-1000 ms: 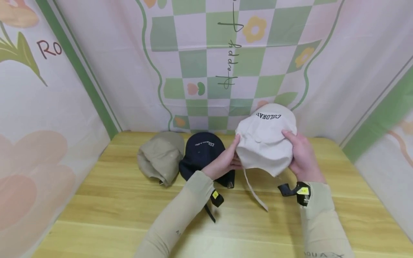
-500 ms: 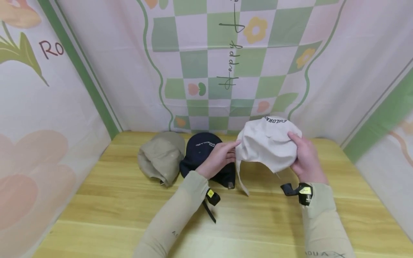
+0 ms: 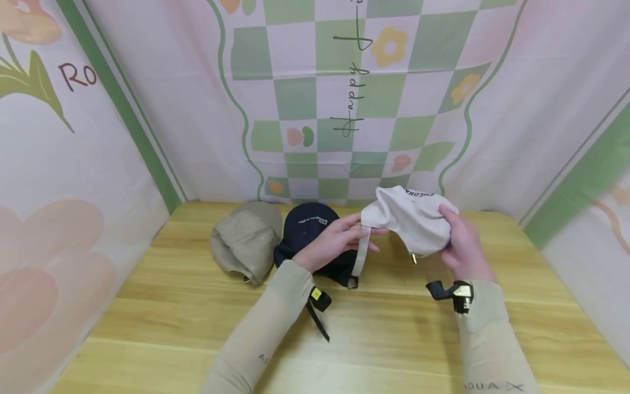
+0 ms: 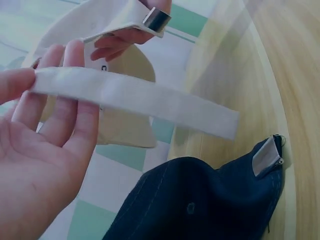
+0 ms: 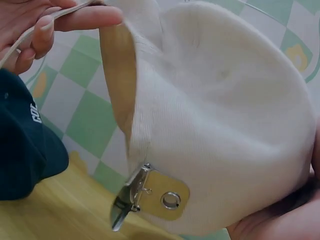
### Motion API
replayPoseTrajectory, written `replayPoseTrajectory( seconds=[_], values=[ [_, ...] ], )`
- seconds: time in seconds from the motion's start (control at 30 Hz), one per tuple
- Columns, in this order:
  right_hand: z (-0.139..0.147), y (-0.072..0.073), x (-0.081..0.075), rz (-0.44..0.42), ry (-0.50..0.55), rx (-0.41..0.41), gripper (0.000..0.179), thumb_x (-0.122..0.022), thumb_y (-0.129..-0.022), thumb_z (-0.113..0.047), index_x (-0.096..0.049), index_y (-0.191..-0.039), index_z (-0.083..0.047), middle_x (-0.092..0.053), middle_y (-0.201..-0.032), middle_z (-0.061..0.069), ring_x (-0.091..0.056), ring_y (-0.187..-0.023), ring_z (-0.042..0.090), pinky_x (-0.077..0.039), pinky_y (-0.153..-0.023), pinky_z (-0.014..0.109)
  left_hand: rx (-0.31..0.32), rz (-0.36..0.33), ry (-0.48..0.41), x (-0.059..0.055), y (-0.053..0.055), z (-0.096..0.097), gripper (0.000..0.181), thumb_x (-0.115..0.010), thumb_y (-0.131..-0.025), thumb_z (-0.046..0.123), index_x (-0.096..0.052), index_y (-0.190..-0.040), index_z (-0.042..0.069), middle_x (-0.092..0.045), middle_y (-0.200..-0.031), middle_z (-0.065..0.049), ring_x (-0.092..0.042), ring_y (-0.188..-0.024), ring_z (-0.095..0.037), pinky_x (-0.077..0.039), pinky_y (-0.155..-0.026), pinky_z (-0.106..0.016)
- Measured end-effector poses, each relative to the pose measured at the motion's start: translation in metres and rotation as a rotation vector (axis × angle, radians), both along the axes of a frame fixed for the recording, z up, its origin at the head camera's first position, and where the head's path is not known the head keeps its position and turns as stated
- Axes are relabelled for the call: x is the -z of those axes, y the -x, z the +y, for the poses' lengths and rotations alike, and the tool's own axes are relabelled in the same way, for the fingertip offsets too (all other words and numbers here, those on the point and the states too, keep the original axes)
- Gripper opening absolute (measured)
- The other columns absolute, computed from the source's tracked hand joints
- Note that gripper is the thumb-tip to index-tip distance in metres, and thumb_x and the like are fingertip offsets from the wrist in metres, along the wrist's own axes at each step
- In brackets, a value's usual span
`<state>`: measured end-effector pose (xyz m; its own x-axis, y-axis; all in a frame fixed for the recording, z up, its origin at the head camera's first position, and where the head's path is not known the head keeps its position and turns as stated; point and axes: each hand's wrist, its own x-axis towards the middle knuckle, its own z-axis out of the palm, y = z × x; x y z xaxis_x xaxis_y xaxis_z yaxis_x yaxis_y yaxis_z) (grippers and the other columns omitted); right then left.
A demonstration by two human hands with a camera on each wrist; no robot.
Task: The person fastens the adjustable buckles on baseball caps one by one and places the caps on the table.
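My right hand (image 3: 462, 241) grips the side of a white baseball cap (image 3: 418, 219), holding it above the table with the lettering toward the back. My left hand (image 3: 334, 241) pinches the cap's loose back strap (image 4: 140, 97) between thumb and fingers near where it joins the cap. The strap's free end hangs down past the fingers. On the cap's other rear edge, a metal buckle (image 5: 132, 197) stands flipped open in the right wrist view, its eyelet showing. Behind and below my left hand, a navy cap (image 3: 305, 224) sits on the table, partly hidden.
A khaki cap (image 3: 248, 235) lies left of the navy one on the wooden table (image 3: 394, 339). A patterned curtain (image 3: 334, 93) hangs behind the table's back edge. The navy cap carries a metal buckle (image 4: 267, 157) at its near edge.
The white cap has tipped and come lower, its lettering turning away and its rear opening and buckle coming into view. My left hand has shifted from the cap's edge to its strap.
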<state>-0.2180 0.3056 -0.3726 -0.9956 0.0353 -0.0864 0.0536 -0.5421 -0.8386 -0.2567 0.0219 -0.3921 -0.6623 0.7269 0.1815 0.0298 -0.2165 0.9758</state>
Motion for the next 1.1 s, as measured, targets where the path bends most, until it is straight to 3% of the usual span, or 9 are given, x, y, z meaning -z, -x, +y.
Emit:
replayPoseTrajectory(
  seconds=[0.1,0.2,0.37,0.57,0.73,0.87,1.0,1.1],
  values=[
    [0.000,0.001,0.002,-0.020,-0.030,0.004,0.053,-0.059,-0.105,-0.029,-0.035,-0.149,-0.009,-0.045,-0.137,0.002,-0.056,-0.114,0.016,-0.054,-0.092,0.029,-0.046,0.013,0.012,-0.001,0.000,0.001,0.038,-0.046,-0.109,0.008,-0.051,-0.146,0.000,-0.063,-0.134,-0.018,-0.069,-0.103,-0.033,-0.049,-0.102,-0.047],
    [0.000,0.001,0.003,-0.048,-0.028,0.012,0.043,-0.061,-0.104,-0.032,-0.042,-0.137,-0.012,-0.043,-0.137,0.002,-0.052,-0.113,0.016,-0.053,-0.092,0.028,-0.107,0.022,0.017,-0.002,-0.001,0.001,0.036,-0.048,-0.109,0.010,-0.056,-0.143,0.000,-0.067,-0.129,-0.016,-0.070,-0.101,-0.032,-0.052,-0.098,-0.044],
    [0.000,0.002,0.007,-0.047,-0.006,0.011,0.045,-0.062,-0.103,-0.037,-0.044,-0.136,-0.012,-0.041,-0.134,0.002,-0.050,-0.111,0.016,-0.052,-0.090,0.025,-0.162,0.038,-0.003,-0.004,-0.002,0.003,0.036,-0.048,-0.110,0.013,-0.057,-0.144,0.004,-0.069,-0.125,-0.017,-0.069,-0.100,-0.041,-0.055,-0.092,-0.038],
    [0.000,0.003,0.012,0.005,-0.038,-0.087,0.044,-0.051,-0.106,-0.044,-0.040,-0.138,-0.015,-0.043,-0.130,0.005,-0.051,-0.110,0.018,-0.053,-0.086,0.031,-0.221,0.059,-0.023,-0.004,-0.002,0.003,0.036,-0.047,-0.110,0.014,-0.056,-0.144,0.006,-0.070,-0.119,-0.021,-0.066,-0.098,-0.049,-0.057,-0.086,-0.038],
    [-0.001,-0.001,0.008,0.090,-0.161,-0.199,0.041,-0.040,-0.110,-0.044,-0.034,-0.145,-0.024,-0.045,-0.132,0.007,-0.057,-0.109,0.019,-0.055,-0.086,0.035,-0.210,0.055,-0.049,-0.008,-0.003,0.004,0.043,-0.046,-0.111,0.015,-0.048,-0.152,0.023,-0.070,-0.125,-0.011,-0.066,-0.101,-0.048,-0.056,-0.088,-0.042],
    [-0.004,-0.007,0.002,0.125,-0.229,-0.253,0.035,-0.042,-0.111,-0.033,-0.035,-0.143,-0.022,-0.055,-0.122,0.007,-0.064,-0.098,0.021,-0.057,-0.082,0.035,-0.192,0.044,-0.068,-0.011,-0.004,0.005,0.060,-0.046,-0.108,0.002,-0.036,-0.158,0.033,-0.065,-0.134,-0.011,-0.068,-0.104,-0.042,-0.055,-0.092,-0.049],
    [-0.007,-0.012,-0.003,0.169,-0.244,-0.277,0.026,-0.045,-0.109,-0.012,-0.041,-0.134,-0.011,-0.063,-0.110,0.006,-0.066,-0.091,0.022,-0.059,-0.081,0.035,-0.196,0.034,-0.115,-0.012,-0.004,0.006,0.073,-0.046,-0.103,-0.011,-0.031,-0.161,0.031,-0.059,-0.139,-0.019,-0.069,-0.105,-0.040,-0.053,-0.093,-0.055],
    [-0.012,-0.015,-0.006,0.169,-0.260,-0.248,0.025,-0.051,-0.106,-0.003,-0.043,-0.130,-0.006,-0.066,-0.105,0.006,-0.069,-0.088,0.021,-0.060,-0.079,0.033,-0.209,0.021,-0.143,-0.012,-0.004,0.006,0.075,-0.050,-0.101,-0.013,-0.033,-0.160,0.029,-0.060,-0.137,-0.020,-0.067,-0.105,-0.046,-0.055,-0.091,-0.052]
  ],
)
